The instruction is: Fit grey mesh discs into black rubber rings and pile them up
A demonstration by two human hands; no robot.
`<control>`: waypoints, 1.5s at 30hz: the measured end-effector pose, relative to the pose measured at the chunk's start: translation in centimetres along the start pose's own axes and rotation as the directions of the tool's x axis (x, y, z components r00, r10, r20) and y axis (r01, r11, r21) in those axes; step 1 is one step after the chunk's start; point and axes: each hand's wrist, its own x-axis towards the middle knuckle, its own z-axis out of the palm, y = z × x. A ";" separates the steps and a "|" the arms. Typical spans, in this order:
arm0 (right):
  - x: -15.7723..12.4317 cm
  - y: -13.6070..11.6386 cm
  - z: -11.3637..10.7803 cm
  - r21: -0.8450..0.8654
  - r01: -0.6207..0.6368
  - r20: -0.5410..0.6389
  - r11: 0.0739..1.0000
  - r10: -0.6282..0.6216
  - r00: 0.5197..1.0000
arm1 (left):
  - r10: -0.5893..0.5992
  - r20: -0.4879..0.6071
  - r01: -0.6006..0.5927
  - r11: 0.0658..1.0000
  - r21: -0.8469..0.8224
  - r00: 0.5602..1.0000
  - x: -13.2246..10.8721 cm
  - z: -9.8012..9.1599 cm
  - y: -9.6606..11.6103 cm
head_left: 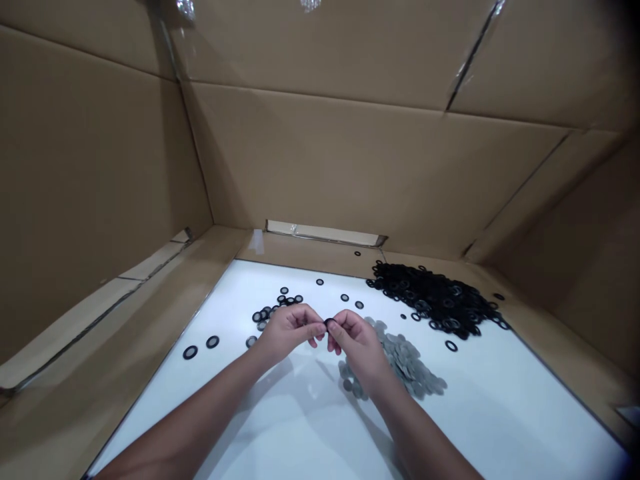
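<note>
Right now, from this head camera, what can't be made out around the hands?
Black ring: mostly hidden by the fingers of the left hand and right hand.
Grey discs: part of the pile hidden by the right hand and wrist; material too blurred to tell.
Black ring pile: overlapping and too small to count.
Shiny strip: cut off by the top edge.

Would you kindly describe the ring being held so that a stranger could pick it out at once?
Inside the cardboard box, a white board lies flat. Over it, the left hand and right hand meet, and between their fingertips sits one small black ring, the only one lifted off the board, unlike the black heap.
</note>
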 end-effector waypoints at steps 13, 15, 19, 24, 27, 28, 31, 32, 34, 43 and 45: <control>0.0 -0.2 -0.4 0.053 -0.043 0.045 0.998 0.040 0.998 | -0.041 -0.006 0.041 0.995 -0.086 0.999 0.0 0.3 0.3; 0.0 -0.2 -0.5 0.055 -0.049 0.049 0.997 0.046 0.998 | -0.050 0.000 0.050 0.993 -0.104 0.999 -0.1 0.3 0.2; 0.0 0.0 -0.4 0.059 -0.056 0.042 0.997 0.053 0.998 | -0.070 0.015 0.072 0.988 -0.139 0.997 -0.2 0.2 -0.1; 0.1 0.3 -0.2 0.024 -0.031 -0.007 0.999 0.031 1.000 | -0.091 0.024 0.094 0.983 -0.158 0.996 -0.2 0.2 -0.1; 0.2 0.4 -0.1 -0.018 -0.009 -0.049 1.000 0.008 0.999 | -0.102 0.040 0.107 0.981 -0.162 0.994 -0.1 0.2 0.1; 0.2 0.5 0.0 -0.033 -0.004 -0.060 0.999 0.002 0.998 | -0.105 0.046 0.111 0.981 -0.161 0.993 -0.1 0.3 0.1; 0.1 0.6 0.1 -0.083 0.010 -0.075 0.997 -0.017 0.997 | -0.107 0.058 0.115 0.980 -0.161 0.993 -0.1 0.3 0.1; 0.0 0.7 0.1 -0.102 0.018 -0.076 0.995 -0.025 0.997 | -0.105 0.056 0.113 0.981 -0.160 0.993 0.0 0.4 0.1; 0.0 0.7 0.1 -0.144 0.037 -0.075 0.989 -0.048 0.996 | -0.096 0.039 0.101 0.982 -0.157 0.995 -0.1 0.5 0.0; -0.1 0.0 -0.6 -0.209 0.057 0.014 0.976 -0.055 0.998 | -0.045 -0.010 0.044 0.991 -0.130 0.999 -0.3 0.5 -0.3; 0.0 -0.1 -0.9 -0.196 0.055 0.043 0.979 -0.047 0.998 | -0.054 0.009 0.055 0.990 -0.130 0.999 -0.2 0.5 -0.2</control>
